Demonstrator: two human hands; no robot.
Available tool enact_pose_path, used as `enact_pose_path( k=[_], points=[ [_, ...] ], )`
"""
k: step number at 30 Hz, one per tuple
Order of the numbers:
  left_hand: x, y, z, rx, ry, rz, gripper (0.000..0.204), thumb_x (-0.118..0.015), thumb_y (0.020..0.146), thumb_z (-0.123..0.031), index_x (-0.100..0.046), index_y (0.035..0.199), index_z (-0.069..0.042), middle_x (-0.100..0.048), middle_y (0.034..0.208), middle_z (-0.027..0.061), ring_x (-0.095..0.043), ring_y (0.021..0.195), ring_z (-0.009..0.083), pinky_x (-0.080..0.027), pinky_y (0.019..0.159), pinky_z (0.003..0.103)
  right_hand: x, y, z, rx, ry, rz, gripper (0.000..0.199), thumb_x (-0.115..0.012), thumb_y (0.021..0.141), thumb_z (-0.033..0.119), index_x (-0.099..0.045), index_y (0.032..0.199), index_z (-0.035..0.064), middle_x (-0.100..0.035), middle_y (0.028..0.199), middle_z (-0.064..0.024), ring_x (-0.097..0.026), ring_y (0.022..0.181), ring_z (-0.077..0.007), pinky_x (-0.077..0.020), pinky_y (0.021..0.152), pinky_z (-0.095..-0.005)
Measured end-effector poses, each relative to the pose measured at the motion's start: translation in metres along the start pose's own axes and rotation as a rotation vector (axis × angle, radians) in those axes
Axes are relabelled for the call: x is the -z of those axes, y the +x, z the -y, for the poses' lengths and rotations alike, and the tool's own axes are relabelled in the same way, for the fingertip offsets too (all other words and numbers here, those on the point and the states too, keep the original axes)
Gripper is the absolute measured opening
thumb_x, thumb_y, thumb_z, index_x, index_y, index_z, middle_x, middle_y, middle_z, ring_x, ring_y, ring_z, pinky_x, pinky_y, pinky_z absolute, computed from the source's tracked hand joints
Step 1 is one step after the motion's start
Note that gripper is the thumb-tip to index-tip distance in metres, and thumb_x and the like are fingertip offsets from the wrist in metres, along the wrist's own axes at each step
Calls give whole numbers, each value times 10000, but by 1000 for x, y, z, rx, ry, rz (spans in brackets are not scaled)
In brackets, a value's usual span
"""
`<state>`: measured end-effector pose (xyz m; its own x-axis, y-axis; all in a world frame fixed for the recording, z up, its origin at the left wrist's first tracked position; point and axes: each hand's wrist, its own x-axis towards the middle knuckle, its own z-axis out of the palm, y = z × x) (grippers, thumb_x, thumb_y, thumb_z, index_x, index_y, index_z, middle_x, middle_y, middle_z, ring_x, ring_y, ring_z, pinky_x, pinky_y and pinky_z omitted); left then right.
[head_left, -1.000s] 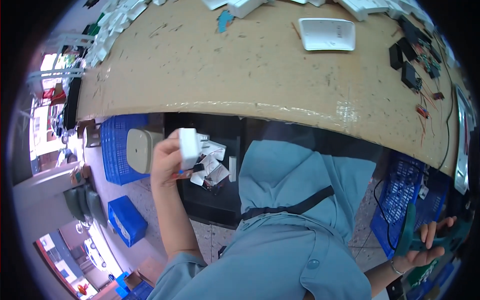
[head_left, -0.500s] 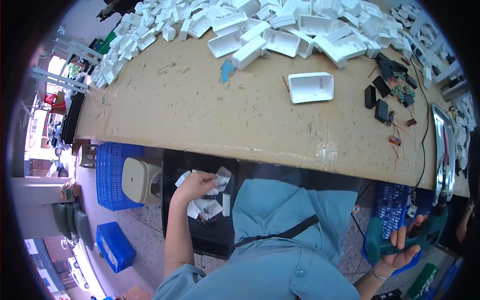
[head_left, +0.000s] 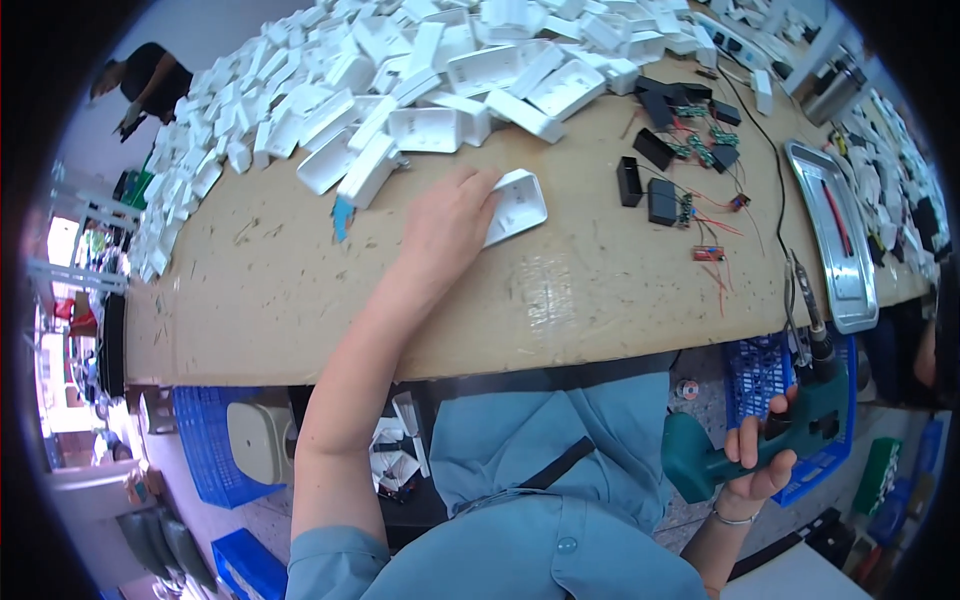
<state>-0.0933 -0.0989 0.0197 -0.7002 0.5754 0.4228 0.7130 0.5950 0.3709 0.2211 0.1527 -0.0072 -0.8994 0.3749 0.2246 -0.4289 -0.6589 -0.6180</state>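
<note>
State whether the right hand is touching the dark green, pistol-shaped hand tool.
Touching: the head view plainly shows the right hand with its fingers curled around the dark green, pistol-shaped hand tool.

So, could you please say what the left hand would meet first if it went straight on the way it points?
The left hand would first meet the open white casing it seems to touch; beyond, probably the white casing pile, though depth is unclear.

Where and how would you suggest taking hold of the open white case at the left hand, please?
I'd pinch the raised rim of the white case from the left, where the left hand is: its hollow side faces up, so the low walls offer an edge, and it sits apart from the white pile.
</note>
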Motion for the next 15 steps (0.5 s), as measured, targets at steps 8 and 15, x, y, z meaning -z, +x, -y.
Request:
enact_pose_path(
  k=[8, 15],
  points=[
    [-22, -8, -70, -215, -248, 142, 216, -600, 781, -115, -586, 983, -39, -588, 881, 131, -575, 772, 315, -462, 658, 385, 11, 0, 1, -4, 8, -65, 739, -667, 800, 222, -235, 1366, 24, -454, 1288, -115, -552, 629, -183, -454, 563, -328],
    [-24, -2, -72, -302, -169, 118, 298, -673, 724, -198, -614, 969, -40, -604, 931, 114, -572, 841, 286, -437, 737, 383, 20, -2, -1, -2, 32, 16, 710, -627, 836, 205, -196, 1378, 46, -435, 1305, -89, -499, 608, -145, -433, 572, -311]
  ],
)
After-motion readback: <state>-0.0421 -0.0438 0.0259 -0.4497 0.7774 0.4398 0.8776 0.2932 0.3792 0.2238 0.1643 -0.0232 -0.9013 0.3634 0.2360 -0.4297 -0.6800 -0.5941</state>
